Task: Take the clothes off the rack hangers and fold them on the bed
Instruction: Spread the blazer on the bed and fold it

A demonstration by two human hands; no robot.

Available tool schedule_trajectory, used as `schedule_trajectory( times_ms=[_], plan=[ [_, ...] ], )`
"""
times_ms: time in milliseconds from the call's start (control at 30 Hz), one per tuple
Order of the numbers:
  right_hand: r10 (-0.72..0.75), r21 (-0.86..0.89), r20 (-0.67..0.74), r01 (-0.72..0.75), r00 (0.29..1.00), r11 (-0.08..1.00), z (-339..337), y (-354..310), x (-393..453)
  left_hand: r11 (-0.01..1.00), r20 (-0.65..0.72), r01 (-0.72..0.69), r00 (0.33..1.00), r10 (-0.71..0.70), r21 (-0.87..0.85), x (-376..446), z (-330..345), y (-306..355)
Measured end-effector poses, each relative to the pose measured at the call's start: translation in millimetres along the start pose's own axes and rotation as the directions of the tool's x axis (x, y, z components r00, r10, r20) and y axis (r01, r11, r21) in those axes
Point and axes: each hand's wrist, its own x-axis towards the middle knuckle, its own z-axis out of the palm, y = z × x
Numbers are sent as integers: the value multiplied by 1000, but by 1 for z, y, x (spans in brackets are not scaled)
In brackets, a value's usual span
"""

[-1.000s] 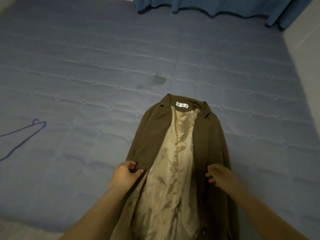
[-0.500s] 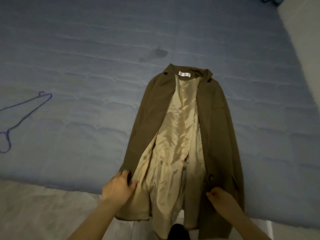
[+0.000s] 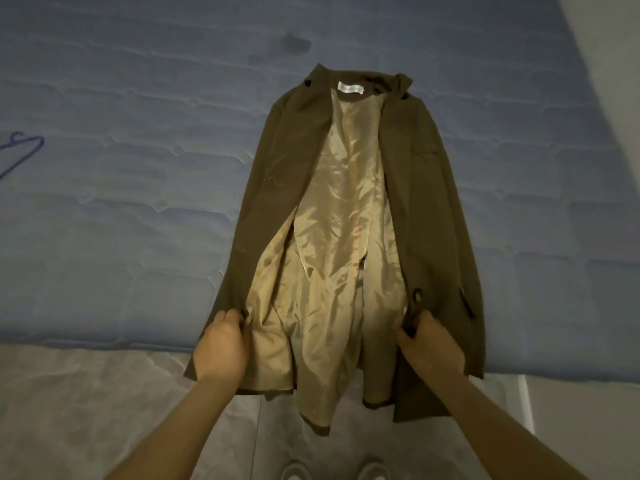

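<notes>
A long olive-brown coat (image 3: 426,188) lies face up and open on a blue quilted bed (image 3: 138,220), its collar pointing away from the person and its hem hanging over the near edge of the bed. The two front panels are spread apart, showing a shiny, wrinkled beige lining (image 3: 339,258) down the middle, and a small white label (image 3: 350,88) sits inside the collar, well beyond both hands. The left hand (image 3: 221,344) has its fingers curled around the inner edge of the coat's left front panel, low down near the hem, where brown cloth meets lining. The right hand (image 3: 429,344) grips the inner edge of the right front panel at about the same level, with thumb and fingers closed on the fabric; a dark button (image 3: 417,294) sits on the panel just above this hand. The lining fills the space between the two hands. Both bare forearms reach in from the bottom of the view. Far out to the left of the left hand, at the picture's edge, part of a thin purple wire hanger (image 3: 24,147) lies flat on the bed. Beyond the collar, a small dark stain (image 3: 294,43) marks the bed cover. Below the hands is a pale floor (image 3: 86,410), with the toes of two light shoes (image 3: 332,471) at the bottom edge.
</notes>
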Motion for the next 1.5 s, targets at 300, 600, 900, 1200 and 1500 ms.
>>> schedule_trajectory(
  times_ms=[300,600,900,1200,1500],
  plan=[
    [-173,-99,-142,160,975,982,-2,6,-12,892,-240,85,948,-210,-444,-16,-31,-8],
    [-457,-200,-95,433,884,879,-14,3,-37,751,-396,-505,850,348,-426,-78,-38,45],
    [-222,-184,136,245,965,952,-22,8,-24,819,65,-555,821,568,-146,-101,16,53],
    [-214,-141,168,238,962,961,-6,5,-19,830,-131,-545,820,557,117,-53,17,60],
    [-336,107,274,318,901,942,-19,10,-4,694,458,-685,555,695,-223,-72,23,106]
  ],
)
